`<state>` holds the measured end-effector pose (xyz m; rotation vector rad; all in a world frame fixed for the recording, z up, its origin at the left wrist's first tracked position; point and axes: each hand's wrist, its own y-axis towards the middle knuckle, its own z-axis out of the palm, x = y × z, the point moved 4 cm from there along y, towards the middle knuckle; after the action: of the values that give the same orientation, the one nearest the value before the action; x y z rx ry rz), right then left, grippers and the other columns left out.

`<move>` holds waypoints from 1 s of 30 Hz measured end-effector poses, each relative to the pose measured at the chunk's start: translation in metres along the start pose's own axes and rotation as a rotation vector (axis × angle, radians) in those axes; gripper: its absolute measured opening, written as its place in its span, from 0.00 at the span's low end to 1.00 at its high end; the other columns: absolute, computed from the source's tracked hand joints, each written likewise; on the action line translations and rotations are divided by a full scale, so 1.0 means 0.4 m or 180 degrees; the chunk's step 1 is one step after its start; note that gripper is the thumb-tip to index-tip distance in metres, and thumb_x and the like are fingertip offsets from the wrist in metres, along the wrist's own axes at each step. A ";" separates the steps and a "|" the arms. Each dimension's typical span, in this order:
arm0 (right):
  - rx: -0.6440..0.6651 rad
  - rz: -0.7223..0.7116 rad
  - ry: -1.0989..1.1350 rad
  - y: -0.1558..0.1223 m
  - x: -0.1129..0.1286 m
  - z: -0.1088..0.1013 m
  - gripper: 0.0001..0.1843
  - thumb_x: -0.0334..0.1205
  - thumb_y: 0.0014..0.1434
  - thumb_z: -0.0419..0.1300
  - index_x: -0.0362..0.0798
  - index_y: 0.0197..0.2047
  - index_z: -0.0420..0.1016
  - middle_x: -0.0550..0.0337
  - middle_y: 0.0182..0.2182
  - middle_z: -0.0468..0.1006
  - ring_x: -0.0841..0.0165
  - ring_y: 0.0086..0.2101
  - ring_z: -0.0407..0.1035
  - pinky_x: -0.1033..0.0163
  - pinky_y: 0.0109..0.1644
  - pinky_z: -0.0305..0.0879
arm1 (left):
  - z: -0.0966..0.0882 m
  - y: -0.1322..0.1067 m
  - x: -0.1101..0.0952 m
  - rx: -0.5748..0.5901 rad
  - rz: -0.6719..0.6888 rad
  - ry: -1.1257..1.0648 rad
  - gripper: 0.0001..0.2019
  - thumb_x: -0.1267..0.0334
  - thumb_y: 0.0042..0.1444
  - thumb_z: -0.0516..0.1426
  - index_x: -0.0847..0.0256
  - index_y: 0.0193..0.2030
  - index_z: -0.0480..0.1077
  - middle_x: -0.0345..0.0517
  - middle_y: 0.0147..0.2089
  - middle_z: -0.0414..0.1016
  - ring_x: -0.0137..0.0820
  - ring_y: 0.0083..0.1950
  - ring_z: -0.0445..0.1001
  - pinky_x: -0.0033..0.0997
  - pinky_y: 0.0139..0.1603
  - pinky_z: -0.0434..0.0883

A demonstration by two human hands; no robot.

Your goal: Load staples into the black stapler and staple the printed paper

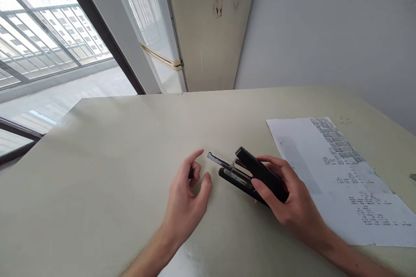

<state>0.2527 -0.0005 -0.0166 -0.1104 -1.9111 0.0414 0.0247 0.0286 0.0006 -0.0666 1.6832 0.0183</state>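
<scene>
The right hand wraps around the rear of the black stapler on the table, its metal rail jutting forward. Just left of the stapler the left hand is loosely curled, empty; a printed sheet lies right of the stapler

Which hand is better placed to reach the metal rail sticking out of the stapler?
Left, probably. The left hand is open and empty beside the tip of the metal rail, fingers curled toward it. The right hand is wrapped around the black stapler, steadying it on the table.
</scene>
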 end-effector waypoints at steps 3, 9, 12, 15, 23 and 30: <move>-0.0070 -0.0119 -0.0107 0.001 -0.001 -0.003 0.23 0.55 0.69 0.62 0.58 0.62 0.66 0.54 0.46 0.81 0.58 0.43 0.77 0.54 0.45 0.76 | 0.015 -0.008 0.004 0.0208 0.0208 0.0230 0.22 0.70 0.60 0.64 0.54 0.62 0.78 0.39 0.34 0.63 0.32 0.34 0.62 0.29 0.36 0.60; -0.0035 -0.0329 -0.0238 0.001 0.002 0.003 0.22 0.52 0.70 0.62 0.57 0.62 0.65 0.54 0.49 0.82 0.57 0.48 0.78 0.54 0.50 0.75 | 0.044 -0.024 0.006 0.0790 0.0451 0.0642 0.20 0.69 0.63 0.62 0.53 0.61 0.80 0.42 0.34 0.64 0.34 0.34 0.64 0.30 0.35 0.61; -0.0132 -0.0356 -0.0310 0.004 -0.001 0.001 0.22 0.52 0.69 0.62 0.57 0.62 0.66 0.54 0.49 0.82 0.57 0.49 0.78 0.54 0.50 0.75 | 0.048 -0.025 0.006 0.0914 0.0379 0.0717 0.19 0.69 0.64 0.61 0.53 0.61 0.79 0.40 0.33 0.63 0.32 0.32 0.62 0.30 0.33 0.60; -0.0166 -0.0355 -0.0388 0.004 0.000 -0.005 0.23 0.54 0.68 0.62 0.57 0.62 0.66 0.54 0.50 0.82 0.56 0.48 0.78 0.53 0.51 0.75 | 0.038 -0.019 0.011 0.0777 0.0025 0.0316 0.18 0.67 0.63 0.60 0.55 0.60 0.76 0.37 0.33 0.59 0.29 0.30 0.58 0.28 0.31 0.59; -0.0302 -0.0378 -0.0752 0.039 0.027 -0.026 0.23 0.58 0.67 0.62 0.58 0.60 0.70 0.55 0.49 0.83 0.56 0.46 0.77 0.52 0.48 0.75 | 0.010 0.016 0.046 0.0357 -0.1084 -0.2050 0.11 0.65 0.58 0.63 0.63 0.47 0.74 0.33 0.30 0.56 0.22 0.26 0.52 0.23 0.26 0.56; -0.0141 -0.1333 -0.1212 0.218 0.100 0.047 0.19 0.50 0.66 0.64 0.53 0.57 0.75 0.54 0.48 0.85 0.56 0.44 0.79 0.52 0.49 0.74 | 0.006 0.036 0.056 0.0320 -0.1411 -0.3356 0.09 0.68 0.57 0.64 0.69 0.44 0.77 0.45 0.36 0.73 0.26 0.34 0.72 0.25 0.37 0.73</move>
<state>0.2268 0.0905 0.0073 0.2883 -2.2790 -0.2804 0.0236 0.0425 -0.0222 -0.2975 0.5894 -0.3141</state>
